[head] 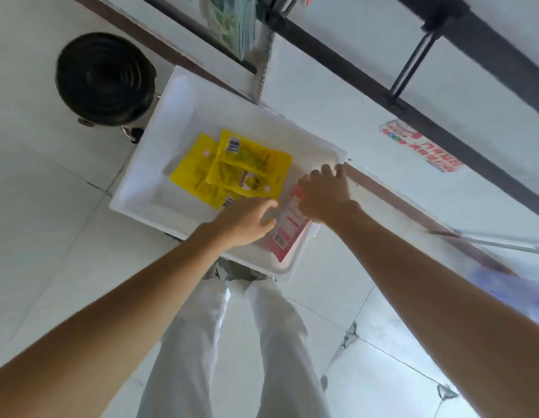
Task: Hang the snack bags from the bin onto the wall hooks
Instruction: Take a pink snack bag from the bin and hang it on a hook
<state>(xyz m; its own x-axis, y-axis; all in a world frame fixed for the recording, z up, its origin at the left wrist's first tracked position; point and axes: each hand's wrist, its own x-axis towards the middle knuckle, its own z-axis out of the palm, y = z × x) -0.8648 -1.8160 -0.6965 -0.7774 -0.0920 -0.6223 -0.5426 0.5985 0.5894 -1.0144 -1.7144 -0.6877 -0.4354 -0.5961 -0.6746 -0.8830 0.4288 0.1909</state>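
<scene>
We see two arms, bare along all that shows: the left arm [111, 312] enters at the lower left corner and the right arm [443, 297] at the right edge. The left hand [247, 220] and right hand [324, 196], near the centre, are bare too. At lower centre we see loose white trousers [201, 342], two legs in long soft folds with a narrow gap between them. Just below centre, where the legs end, is a grey-beige patch [220, 270], too blurred to name.

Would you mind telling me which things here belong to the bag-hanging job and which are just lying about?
Job: white bin, yellow snack bags, red snack bag, bags hanging on the wall rack, left hand, right hand.
Lying about: black round object, red wall sticker, pole.
</scene>
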